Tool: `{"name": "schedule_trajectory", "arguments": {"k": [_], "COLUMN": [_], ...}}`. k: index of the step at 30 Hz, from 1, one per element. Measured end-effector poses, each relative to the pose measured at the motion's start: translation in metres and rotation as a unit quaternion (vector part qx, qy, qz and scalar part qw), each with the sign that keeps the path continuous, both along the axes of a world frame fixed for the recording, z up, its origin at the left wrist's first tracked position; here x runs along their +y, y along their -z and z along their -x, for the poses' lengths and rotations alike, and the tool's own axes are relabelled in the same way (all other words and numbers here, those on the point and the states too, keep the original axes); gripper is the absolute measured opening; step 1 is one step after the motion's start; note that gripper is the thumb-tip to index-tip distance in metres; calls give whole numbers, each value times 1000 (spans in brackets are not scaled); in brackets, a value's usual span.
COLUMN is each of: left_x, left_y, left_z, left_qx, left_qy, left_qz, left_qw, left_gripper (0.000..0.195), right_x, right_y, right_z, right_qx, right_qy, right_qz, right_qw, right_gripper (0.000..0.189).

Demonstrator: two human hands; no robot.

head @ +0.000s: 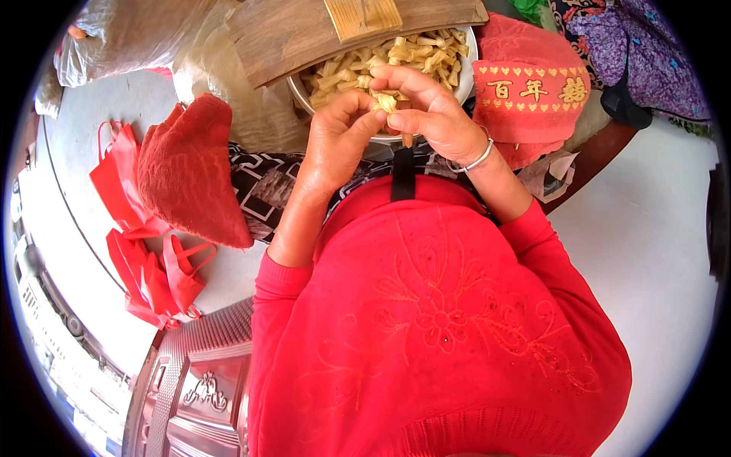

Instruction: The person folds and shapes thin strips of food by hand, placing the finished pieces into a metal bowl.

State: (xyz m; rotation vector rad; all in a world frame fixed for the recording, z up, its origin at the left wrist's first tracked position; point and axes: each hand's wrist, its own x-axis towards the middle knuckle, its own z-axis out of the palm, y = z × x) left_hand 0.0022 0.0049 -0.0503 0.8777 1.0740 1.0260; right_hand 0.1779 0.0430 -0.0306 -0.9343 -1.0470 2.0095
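Note:
Both my hands meet over a white-rimmed basin [469, 74] full of pale yellow knotted pieces [425, 56], possibly tofu skin knots. Between my fingertips is one yellow knotted piece [386, 103]. My left hand [345, 134] pinches it from the left with thumb and forefinger. From the right, my right hand [437, 117] holds it by the thumb and fingers, the upper fingers curved over it. A bracelet circles the right wrist. Below the piece, a reddish-orange end of something [407, 139] shows; what it is cannot be told.
Wooden boards [297, 40] lie across the basin's far side. A red cloth [188, 171] covers one knee, and a red towel with gold characters [531, 91] the other. Red bags [151, 274] lie on the floor at left, near a carved door [205, 394]. Plastic bags [137, 37] stand at upper left.

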Motion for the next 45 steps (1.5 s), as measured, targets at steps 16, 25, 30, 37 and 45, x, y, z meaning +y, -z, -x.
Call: {"name": "schedule_trajectory", "arguments": {"k": [16, 25, 30, 37, 45], "left_x": [-1, -8, -15, -34, 0], "left_y": [-8, 3, -31, -17, -42], "left_z": [-11, 1, 2, 29, 21], "left_qx": [182, -236, -346, 5, 392], "left_qy": [20, 22, -8, 114, 108], "left_qz": [-110, 164, 171, 58, -254], "left_qw": [977, 957, 922, 992, 878], "left_gripper": [17, 28, 30, 25, 27], "right_x": [-2, 7, 19, 9, 5], "right_y": [-1, -9, -17, -16, -17], "right_z": [7, -26, -41, -38, -22], "right_qx": [-99, -198, -231, -251, -317], "right_qy": [13, -150, -137, -168, -181], "right_qz": [-56, -107, -232, -230, -291], "right_qw": [993, 963, 935, 925, 884], "right_gripper": [36, 20, 20, 19, 14]}}
